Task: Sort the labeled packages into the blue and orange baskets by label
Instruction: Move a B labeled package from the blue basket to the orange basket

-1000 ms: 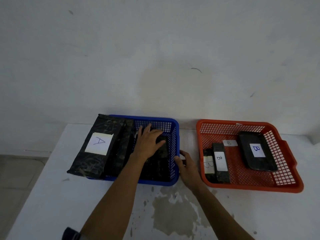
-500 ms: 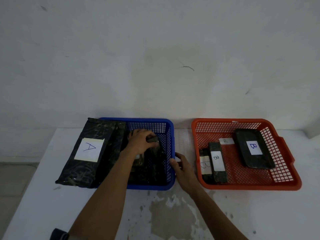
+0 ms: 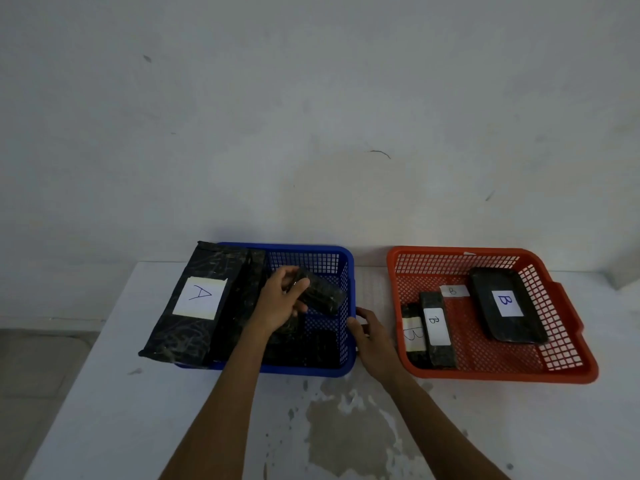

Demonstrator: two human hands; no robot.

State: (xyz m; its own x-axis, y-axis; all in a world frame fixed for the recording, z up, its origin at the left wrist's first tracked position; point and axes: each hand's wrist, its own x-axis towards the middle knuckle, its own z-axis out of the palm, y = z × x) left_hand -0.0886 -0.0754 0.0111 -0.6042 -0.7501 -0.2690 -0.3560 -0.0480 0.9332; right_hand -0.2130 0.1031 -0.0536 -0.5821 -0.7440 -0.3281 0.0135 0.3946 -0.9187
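A small black package is gripped by the left hand, fingers curled around it, above the blue basket.
The basket's right rim is touched by the right hand, fingers loosely bent and nothing held; B-labelled packages are seen lying in the orange basket alongside.

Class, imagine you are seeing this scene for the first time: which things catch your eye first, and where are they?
The blue basket and the orange basket stand side by side on the white table. A big black package marked A leans over the blue basket's left edge. The left hand holds a small dark package above that basket.
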